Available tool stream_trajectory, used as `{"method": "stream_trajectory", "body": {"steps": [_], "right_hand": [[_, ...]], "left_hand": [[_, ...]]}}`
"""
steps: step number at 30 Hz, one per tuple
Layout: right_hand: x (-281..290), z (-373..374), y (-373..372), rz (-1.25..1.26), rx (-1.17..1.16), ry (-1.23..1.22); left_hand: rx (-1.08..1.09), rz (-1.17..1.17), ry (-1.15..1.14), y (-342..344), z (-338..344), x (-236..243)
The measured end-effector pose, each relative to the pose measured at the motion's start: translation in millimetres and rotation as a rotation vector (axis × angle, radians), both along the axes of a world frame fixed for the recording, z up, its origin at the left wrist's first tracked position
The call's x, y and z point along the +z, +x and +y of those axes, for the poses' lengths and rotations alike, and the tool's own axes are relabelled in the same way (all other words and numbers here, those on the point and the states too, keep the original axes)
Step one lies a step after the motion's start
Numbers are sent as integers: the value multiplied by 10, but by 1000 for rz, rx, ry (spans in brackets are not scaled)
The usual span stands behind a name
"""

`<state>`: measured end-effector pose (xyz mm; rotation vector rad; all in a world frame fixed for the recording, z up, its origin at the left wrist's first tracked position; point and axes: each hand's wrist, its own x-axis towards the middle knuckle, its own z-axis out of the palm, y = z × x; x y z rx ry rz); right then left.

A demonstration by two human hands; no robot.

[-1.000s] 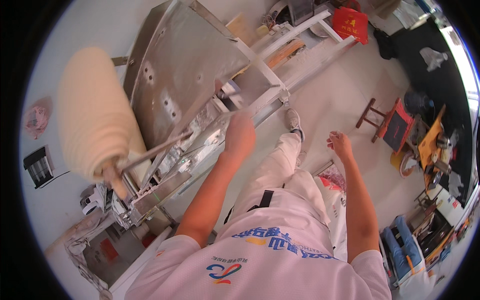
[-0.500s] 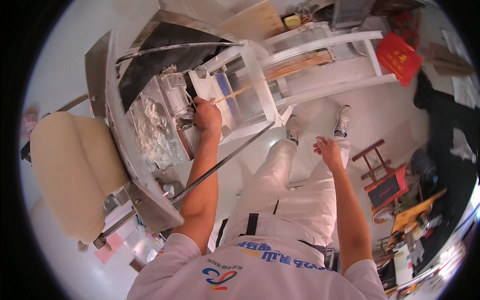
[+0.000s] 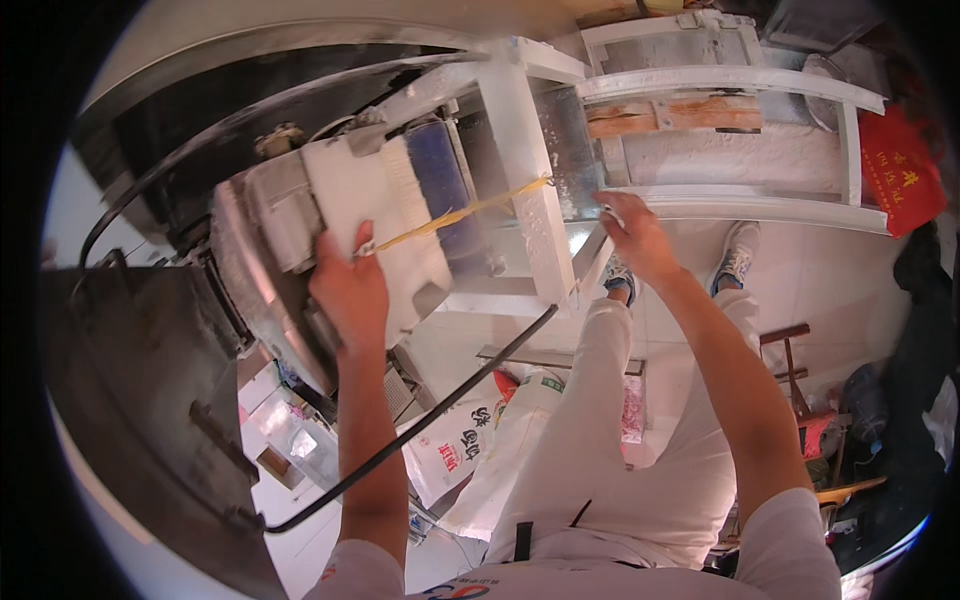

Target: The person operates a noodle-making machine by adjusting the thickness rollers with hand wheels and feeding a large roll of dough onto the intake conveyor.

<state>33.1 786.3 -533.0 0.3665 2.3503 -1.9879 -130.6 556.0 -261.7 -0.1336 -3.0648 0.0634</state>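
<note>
My left hand [image 3: 350, 290] reaches over a floury machine, its thumb and fingers round the white end of a yellow cord [image 3: 450, 215]. The cord runs taut to a white post [image 3: 530, 170] of the machine's frame. Beneath that hand lies a pale, smooth plate [image 3: 345, 185], beside a ribbed white strip and a blue roller or panel [image 3: 440, 175]. My right hand [image 3: 640, 240] is by the near rail of the white frame, its fingertips drawn together; whatever they may hold is too small to make out.
A black rod [image 3: 420, 425] crosses in front of my left forearm. Dark metal panels [image 3: 150, 390] stand at the left. Printed sacks [image 3: 450, 450] lie below the machine. A long white frame [image 3: 740, 195] extends right, with a red bag [image 3: 900, 170] at its end. A wooden stool [image 3: 790, 365] stands at right.
The pale plate now lies further left over the machine, with more cord stretched out. My right hand has come up to the white frame. The steel hopper and beige padded shape have left view.
</note>
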Motion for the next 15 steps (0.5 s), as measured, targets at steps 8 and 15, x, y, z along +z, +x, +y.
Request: {"method": "stream_trajectory", "body": {"steps": [8,15], "right_hand": [[-1031,-1154,-1010,350,335,199],[-828,-1419,-1398,380,727,764]], "left_hand": [[-84,27,-87,-45,92,-91],[-11,31,-80,25,-25,-108]]}}
